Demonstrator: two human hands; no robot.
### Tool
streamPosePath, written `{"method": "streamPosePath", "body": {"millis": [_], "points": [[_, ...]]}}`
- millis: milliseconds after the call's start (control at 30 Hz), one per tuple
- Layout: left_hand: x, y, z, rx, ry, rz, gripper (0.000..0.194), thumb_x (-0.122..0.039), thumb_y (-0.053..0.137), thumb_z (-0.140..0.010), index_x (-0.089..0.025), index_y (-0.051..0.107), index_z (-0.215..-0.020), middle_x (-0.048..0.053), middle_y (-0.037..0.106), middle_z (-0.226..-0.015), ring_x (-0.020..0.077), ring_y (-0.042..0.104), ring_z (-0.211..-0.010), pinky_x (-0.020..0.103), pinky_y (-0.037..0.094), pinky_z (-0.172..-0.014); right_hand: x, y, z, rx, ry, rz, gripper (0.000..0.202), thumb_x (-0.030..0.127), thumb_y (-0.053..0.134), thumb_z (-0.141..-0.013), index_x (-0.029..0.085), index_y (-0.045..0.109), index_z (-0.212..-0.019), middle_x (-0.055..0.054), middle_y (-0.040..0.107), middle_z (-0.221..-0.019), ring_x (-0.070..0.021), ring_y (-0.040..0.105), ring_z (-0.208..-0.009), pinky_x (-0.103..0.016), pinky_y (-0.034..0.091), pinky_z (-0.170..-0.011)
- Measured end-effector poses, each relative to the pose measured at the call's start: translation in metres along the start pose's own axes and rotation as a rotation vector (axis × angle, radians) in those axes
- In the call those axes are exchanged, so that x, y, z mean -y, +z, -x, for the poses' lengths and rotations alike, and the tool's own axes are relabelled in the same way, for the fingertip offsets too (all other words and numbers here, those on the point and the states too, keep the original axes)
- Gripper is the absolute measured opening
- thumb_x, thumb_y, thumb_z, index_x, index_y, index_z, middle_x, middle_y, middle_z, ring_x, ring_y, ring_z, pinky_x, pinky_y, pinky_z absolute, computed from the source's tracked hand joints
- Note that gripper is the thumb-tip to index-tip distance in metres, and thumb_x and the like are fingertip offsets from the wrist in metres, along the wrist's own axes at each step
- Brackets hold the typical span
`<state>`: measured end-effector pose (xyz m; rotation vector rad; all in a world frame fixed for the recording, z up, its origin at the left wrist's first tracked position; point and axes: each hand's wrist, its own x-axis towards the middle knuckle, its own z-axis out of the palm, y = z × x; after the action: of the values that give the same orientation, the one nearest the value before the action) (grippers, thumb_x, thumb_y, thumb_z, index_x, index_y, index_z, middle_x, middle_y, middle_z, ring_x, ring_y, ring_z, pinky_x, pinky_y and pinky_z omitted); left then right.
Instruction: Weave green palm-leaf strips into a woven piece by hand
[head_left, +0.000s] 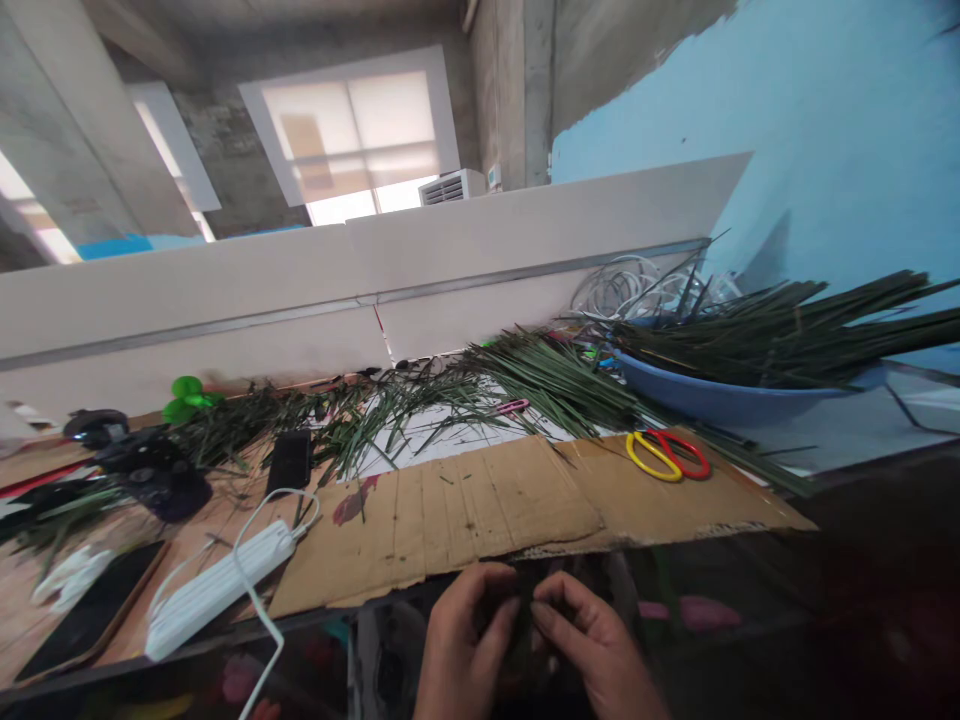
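Observation:
My left hand [472, 630] and my right hand [581, 630] are close together just below the front edge of the cardboard sheet [465, 510]. Each has thumb and fingers bent into a pinch, with a small gap between the two hands. Whatever they may hold is too small and dark to make out. On the cardboard's right part lie scissors [667, 455] with one yellow and one red handle loop. Behind the cardboard spread long green leaf strips [559, 375] and shorter green scraps [405, 410]. A pink clip-like piece [512, 406] rests among them.
A blue basin [720, 397] full of long leaves stands at the right. To the left are a white power strip [221, 590] with a cable, a dark tablet or phone [94, 610], a black phone [289, 462] and a black camera [154, 470]. A white partition [480, 240] rises behind.

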<state>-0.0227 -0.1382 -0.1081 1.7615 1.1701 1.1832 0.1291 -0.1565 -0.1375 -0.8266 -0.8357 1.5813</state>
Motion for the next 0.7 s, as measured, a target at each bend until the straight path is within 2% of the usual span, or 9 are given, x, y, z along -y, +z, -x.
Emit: {"method": "streamPosePath", "body": {"millis": [100, 267, 467, 700], "points": [[-0.0009, -0.0002, 0.0005, 0.012, -0.090, 0.030, 0.016, -0.026, 0.063, -0.085, -0.019, 0.070, -0.097, 0.006, 0.073, -0.089, 0.0213, 0.066, -0.084, 0.027, 0.049, -0.077, -0.0015, -0.0006, -0.0009, -0.006, 0.011, -0.040, 0.037, 0.048, 0.081, -0.075, 0.018, 0.060, -0.077, 0.004, 0.059, -0.061, -0.0099, 0.051, -0.052, -0.021, 0.039, -0.053], [-0.0008, 0.0010, -0.0003, 0.029, -0.135, 0.086, 0.014, -0.027, 0.061, -0.086, -0.018, 0.072, -0.090, 0.005, 0.073, -0.085, 0.0206, 0.066, -0.082, 0.026, 0.049, -0.075, -0.0047, -0.0010, -0.0014, -0.006, 0.009, -0.071, 0.038, 0.049, 0.081, -0.075, 0.018, 0.060, -0.077, 0.004, 0.059, -0.060, -0.0097, 0.050, -0.051, -0.020, 0.039, -0.052], [0.0057, 0.0033, 0.0002, 0.020, -0.066, 0.096, 0.012, -0.023, 0.060, -0.087, -0.018, 0.071, -0.085, 0.004, 0.072, -0.081, 0.0182, 0.064, -0.078, 0.023, 0.048, -0.071, -0.0062, -0.0011, -0.0032, 0.024, 0.008, -0.071, 0.037, 0.049, 0.081, -0.076, 0.018, 0.060, -0.079, 0.004, 0.059, -0.060, -0.0094, 0.051, -0.051, -0.020, 0.039, -0.052], [-0.0017, -0.0030, -0.0004, 0.066, 0.043, 0.001, 0.017, -0.015, 0.058, -0.087, -0.020, 0.073, -0.092, 0.004, 0.075, -0.088, 0.0178, 0.068, -0.083, 0.023, 0.050, -0.076, -0.0078, 0.0001, -0.0019, -0.002, -0.014, -0.091, 0.036, 0.048, 0.080, -0.077, 0.017, 0.061, -0.078, 0.004, 0.058, -0.061, -0.0089, 0.050, -0.051, -0.020, 0.039, -0.051]]}}
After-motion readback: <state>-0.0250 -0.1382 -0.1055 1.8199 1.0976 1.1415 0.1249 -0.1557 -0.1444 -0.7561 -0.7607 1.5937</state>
